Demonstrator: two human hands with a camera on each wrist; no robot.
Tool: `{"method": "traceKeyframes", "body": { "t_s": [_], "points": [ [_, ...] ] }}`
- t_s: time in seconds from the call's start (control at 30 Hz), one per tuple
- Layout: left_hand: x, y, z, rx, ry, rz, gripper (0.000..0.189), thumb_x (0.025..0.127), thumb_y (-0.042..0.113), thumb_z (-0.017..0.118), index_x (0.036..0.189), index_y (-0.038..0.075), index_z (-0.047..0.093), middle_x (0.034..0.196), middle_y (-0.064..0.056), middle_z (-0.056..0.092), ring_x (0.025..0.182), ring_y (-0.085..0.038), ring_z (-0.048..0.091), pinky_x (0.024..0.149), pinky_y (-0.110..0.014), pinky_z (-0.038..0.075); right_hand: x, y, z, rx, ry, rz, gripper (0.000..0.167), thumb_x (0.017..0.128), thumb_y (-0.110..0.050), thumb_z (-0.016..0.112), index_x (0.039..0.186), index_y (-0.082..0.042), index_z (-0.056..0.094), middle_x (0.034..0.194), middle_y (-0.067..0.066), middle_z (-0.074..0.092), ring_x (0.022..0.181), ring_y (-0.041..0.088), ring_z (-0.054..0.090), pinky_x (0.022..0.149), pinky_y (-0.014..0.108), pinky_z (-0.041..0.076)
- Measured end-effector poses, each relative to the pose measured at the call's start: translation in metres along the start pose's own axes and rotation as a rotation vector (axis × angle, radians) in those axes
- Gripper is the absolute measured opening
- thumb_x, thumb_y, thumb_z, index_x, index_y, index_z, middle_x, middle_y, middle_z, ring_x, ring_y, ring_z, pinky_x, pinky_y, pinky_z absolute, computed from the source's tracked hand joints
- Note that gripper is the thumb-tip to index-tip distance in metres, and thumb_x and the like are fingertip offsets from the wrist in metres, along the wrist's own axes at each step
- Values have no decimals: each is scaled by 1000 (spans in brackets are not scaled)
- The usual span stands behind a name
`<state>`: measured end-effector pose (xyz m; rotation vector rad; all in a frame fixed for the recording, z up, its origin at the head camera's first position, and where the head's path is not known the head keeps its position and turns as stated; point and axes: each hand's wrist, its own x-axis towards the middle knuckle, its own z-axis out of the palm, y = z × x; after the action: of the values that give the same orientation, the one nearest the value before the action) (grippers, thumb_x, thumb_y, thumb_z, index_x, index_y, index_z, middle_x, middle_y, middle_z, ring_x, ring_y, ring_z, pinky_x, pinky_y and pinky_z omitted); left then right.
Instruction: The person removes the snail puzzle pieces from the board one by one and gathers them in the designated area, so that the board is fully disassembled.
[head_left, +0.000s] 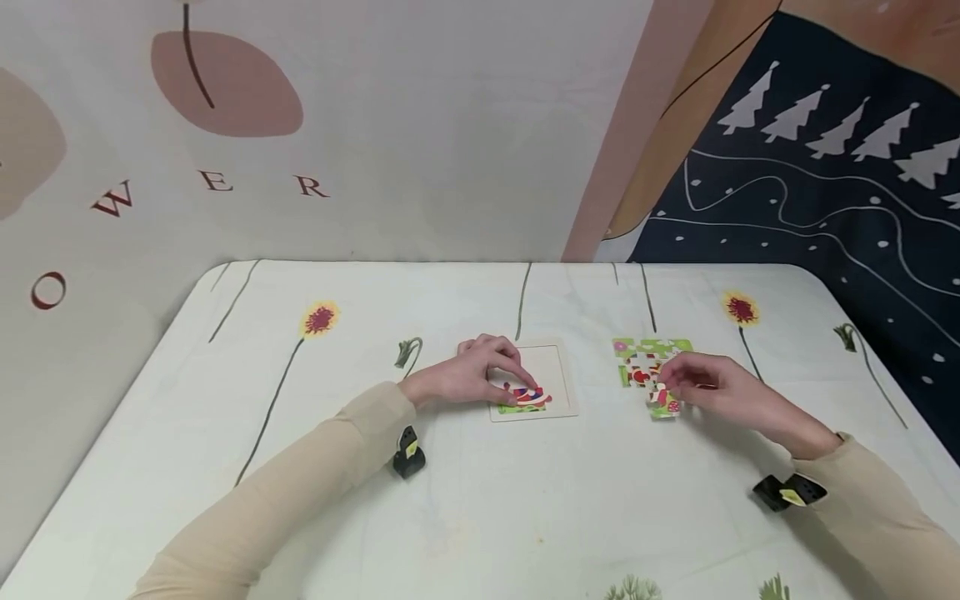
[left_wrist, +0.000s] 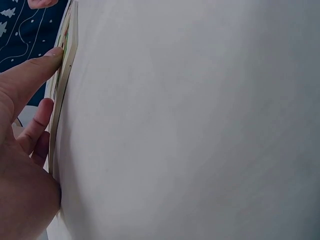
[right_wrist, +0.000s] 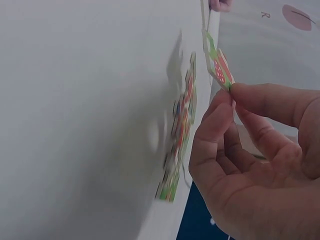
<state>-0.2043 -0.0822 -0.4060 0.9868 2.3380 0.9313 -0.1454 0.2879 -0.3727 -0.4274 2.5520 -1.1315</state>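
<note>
A shallow wooden puzzle tray (head_left: 560, 367) lies mid-table, with colourful puzzle pieces (head_left: 528, 397) along its near side. My left hand (head_left: 476, 372) rests over the tray's left part; its thumb and a fingertip touch those pieces. In the left wrist view, the thumb (left_wrist: 30, 75) lies nearly straight against the tray's face. Between thumb and fingertips, my right hand (head_left: 716, 387) pinches a green, red and white puzzle piece (right_wrist: 220, 70). The right wrist view shows that piece lifted off the table. Behind it lies a cluster of joined puzzle pieces (head_left: 637, 358), partly hidden by the right hand.
The white tablecloth (head_left: 450, 517) has printed flowers and stems. A pale wall cloth (head_left: 435, 150) rises behind the table's far edge. At the right hangs a dark blue cloth (head_left: 810, 200) with white trees.
</note>
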Motion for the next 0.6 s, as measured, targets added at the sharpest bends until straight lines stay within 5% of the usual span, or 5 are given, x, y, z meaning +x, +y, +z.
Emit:
{"method": "traceKeyframes", "body": {
  "t_s": [0.6],
  "points": [
    [-1,2,-1,1,-6,0,28,87,22,76,115,24,76,115,2,53,124,-23,36,104,-48,16,-23,27,-16,-68,64,55,16,97,-5,59,111,-2,65,99,-7,64,84,2,57,73,19,47]
  ]
}}
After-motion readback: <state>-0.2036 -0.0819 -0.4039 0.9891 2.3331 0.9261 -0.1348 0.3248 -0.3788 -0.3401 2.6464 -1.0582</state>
